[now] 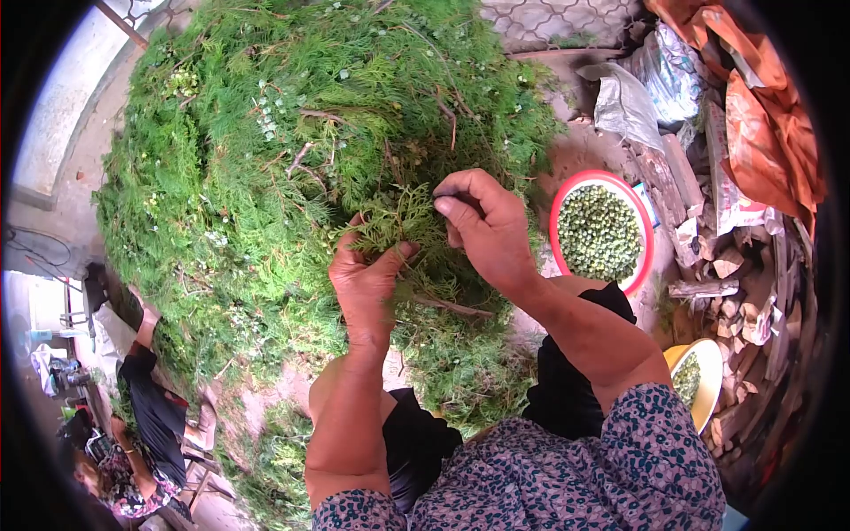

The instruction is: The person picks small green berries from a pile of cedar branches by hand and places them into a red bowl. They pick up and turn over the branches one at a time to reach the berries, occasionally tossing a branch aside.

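Observation:
My left hand (365,279) pinches a green cypress sprig (398,217) between thumb and fingers, in front of the big heap of cut branches. Close beside it on the right, my right hand (485,221) has its fingers curled and pressed together at the sprig's edge. Whatever those fingers hold, if anything, is hidden. Behind and below both hands spreads the heap of cypress branches (230,177), with pale round cones showing on some twigs. Right of my right hand stands a red-rimmed basin (556,232) holding many small green cones (600,232).
A yellow basin (708,398) with more green cones stands at lower right. Stacked firewood (730,310), a white sack (624,106) and an orange tarp (770,124) line the right side. Another person (146,425) sits at lower left by the heap.

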`<state>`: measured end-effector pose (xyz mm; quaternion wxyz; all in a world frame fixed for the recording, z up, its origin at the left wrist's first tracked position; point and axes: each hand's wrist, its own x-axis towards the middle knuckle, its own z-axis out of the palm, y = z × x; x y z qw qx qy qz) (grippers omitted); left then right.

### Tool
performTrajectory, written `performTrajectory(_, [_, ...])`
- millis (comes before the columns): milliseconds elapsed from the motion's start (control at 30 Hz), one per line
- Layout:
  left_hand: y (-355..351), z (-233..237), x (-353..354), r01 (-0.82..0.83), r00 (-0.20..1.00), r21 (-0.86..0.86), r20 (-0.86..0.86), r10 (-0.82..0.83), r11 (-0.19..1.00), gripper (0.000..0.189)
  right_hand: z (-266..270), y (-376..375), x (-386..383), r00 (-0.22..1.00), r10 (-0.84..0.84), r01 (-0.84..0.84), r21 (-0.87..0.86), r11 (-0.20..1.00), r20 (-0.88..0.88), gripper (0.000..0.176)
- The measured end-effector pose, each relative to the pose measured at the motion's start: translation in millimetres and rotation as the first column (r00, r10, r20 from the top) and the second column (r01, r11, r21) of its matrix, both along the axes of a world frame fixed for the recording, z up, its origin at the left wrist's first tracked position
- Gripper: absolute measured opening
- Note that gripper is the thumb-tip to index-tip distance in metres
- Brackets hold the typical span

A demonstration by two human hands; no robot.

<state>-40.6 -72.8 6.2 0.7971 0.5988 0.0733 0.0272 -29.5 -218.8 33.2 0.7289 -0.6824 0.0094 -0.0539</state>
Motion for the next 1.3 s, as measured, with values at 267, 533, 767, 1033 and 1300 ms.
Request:
performTrajectory(267, [-3,-17,-2,0.020,0.996,0.268,0.082,-0.043,0.963,0.040,-9,15,2,0.956,0.176,-0.118,-0.241,0.963,0.234,0.012])
performTrajectory(533, [0,-25,0,0.020,0.993,0.250,0.108,-0.048,0.968,0.013,-36,4,18,0.910,0.291,-0.081,-0.562,0.823,0.295,0.018])
performTrajectory(767, [0,-30,-1,-0.074,0.994,0.273,0.094,0.050,0.959,0.009,-21,6,13,0.952,0.308,-0.283,-0.409,0.867,-0.006,0.014])
performTrajectory(1033, [1,-5,-3,0.032,0.998,0.164,-0.062,-0.022,0.986,0.006,-20,14,11,0.878,0.179,0.047,-0.453,0.890,0.443,0.009])
performTrajectory(1300, [8,0,7,-0.095,0.960,-0.286,-0.278,0.013,0.953,0.013,-15,-18,27,0.933,0.327,-0.156,0.648,0.745,-0.151,0.017])
